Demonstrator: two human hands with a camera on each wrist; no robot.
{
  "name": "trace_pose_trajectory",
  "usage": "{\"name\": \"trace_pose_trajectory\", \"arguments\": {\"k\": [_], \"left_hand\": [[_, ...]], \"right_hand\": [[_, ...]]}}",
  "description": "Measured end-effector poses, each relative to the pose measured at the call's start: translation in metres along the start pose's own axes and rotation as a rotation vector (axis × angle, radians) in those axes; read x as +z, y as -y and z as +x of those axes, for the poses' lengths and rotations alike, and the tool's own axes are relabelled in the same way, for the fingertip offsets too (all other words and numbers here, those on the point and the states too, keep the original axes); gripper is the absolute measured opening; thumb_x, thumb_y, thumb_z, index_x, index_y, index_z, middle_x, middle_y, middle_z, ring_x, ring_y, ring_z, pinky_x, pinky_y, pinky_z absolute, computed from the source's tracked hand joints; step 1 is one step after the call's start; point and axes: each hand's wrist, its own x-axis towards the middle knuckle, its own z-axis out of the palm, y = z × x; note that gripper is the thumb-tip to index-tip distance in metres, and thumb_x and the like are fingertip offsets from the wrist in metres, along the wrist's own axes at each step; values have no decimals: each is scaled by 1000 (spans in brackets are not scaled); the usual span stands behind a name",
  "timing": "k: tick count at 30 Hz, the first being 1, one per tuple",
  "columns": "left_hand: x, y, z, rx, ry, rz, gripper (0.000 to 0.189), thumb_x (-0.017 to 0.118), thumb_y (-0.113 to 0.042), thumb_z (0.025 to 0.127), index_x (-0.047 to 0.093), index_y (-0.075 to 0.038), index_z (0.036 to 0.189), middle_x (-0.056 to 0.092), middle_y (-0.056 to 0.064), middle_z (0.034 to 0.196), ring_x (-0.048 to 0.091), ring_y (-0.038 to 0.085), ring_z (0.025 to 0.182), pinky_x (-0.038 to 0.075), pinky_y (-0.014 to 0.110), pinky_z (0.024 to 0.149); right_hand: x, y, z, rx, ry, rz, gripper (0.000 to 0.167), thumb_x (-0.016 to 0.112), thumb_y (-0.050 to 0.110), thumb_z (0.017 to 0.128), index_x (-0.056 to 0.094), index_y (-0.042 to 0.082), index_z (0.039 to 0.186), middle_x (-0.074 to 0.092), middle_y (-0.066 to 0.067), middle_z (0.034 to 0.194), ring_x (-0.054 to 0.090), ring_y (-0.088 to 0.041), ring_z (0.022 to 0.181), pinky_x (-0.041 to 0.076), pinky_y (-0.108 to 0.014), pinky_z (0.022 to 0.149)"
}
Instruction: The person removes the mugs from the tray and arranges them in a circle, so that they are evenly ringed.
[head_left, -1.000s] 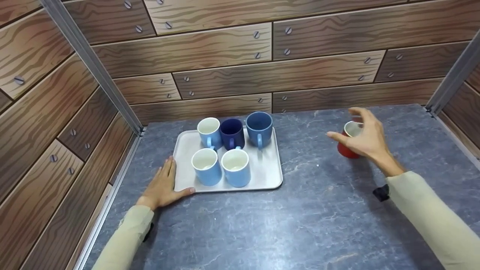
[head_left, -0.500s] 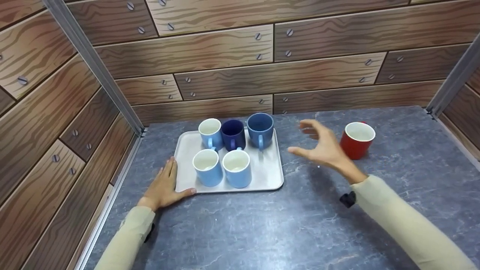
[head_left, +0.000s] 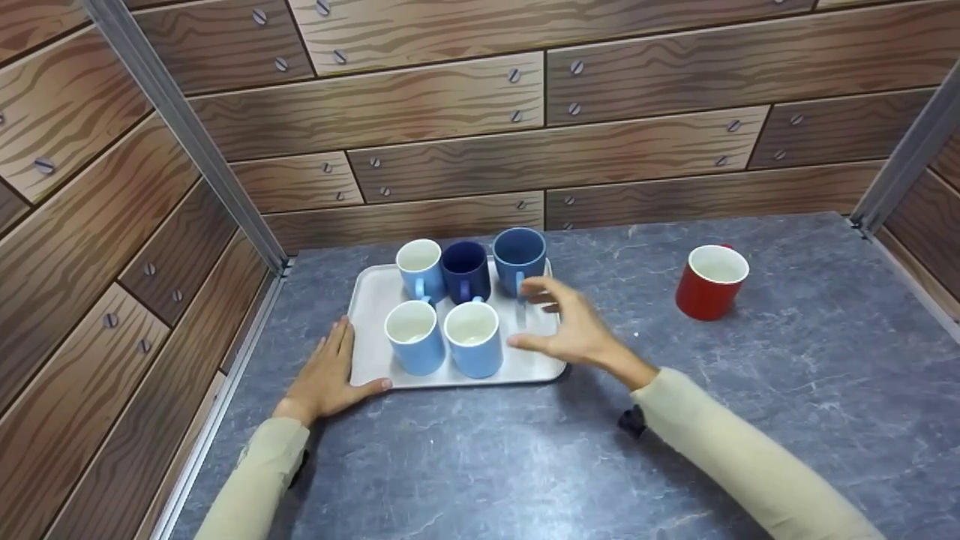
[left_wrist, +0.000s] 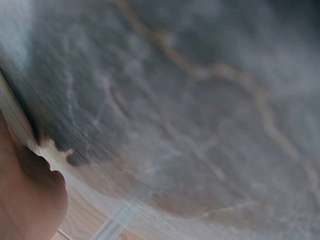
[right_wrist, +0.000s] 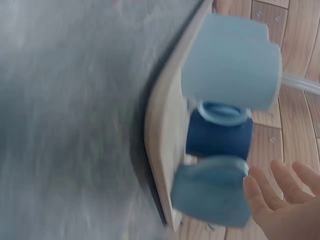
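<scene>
A white tray carries several mugs. Along its back stand a light blue mug, a dark navy mug and a medium blue mug. Two more light blue mugs, a left one and a right one, stand at the front. My left hand rests against the tray's left side, fingers straight, thumb at the front edge. My right hand hovers over the tray's right part, fingers and thumb spread apart with nothing between them, near the medium blue mug's handle and the front right light blue mug.
A red mug with a white inside stands on the grey marbled table, well right of the tray. Wood-patterned walls close off the back and the sides. A metal corner post rises at the left.
My right hand has come away from beside the red mug and travelled left to over the tray's right side. The red mug is now fully visible. My left hand stays in place.
</scene>
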Motion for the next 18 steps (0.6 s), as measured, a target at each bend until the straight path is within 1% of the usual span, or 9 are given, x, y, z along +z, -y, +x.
{"name": "trace_pose_trajectory", "arguments": {"k": [3, 8, 12, 18], "left_hand": [[0, -1, -1, -10, 7, 4, 131, 70, -78, 86, 18, 12, 165, 13, 32, 175, 17, 49, 163, 19, 63, 133], [-1, -2, 1, -21, 26, 10, 131, 69, -78, 85, 16, 11, 166, 10, 30, 176, 14, 47, 164, 18, 60, 134], [0, -1, 1, -20, 35, 16, 132, 68, -79, 86, 14, 10, 166, 9, 30, 176, 13, 47, 164, 17, 59, 134], [1, 1, 0, -24, 34, 15, 132, 68, -80, 86, 14, 11, 166, 9, 29, 176, 13, 46, 164, 17, 60, 134]], "right_hand": [[16, -2, 2, -13, 18, 27, 85, 99, 26, 74, 58, 0, 144, 66, -21, 140, 65, -44, 126, 54, -62, 110], [36, -8, 6, -22, 41, 66, 87, 98, 27, 75, 56, -4, 144, 66, -23, 139, 66, -45, 125, 55, -62, 107], [49, -12, 9, -5, 39, 74, 86, 99, 28, 73, 58, 0, 143, 67, -19, 138, 68, -41, 122, 57, -58, 105], [66, -18, 13, -14, 33, 77, 88, 101, 29, 70, 59, 3, 143, 69, -15, 132, 69, -36, 115, 58, -54, 103]]}}
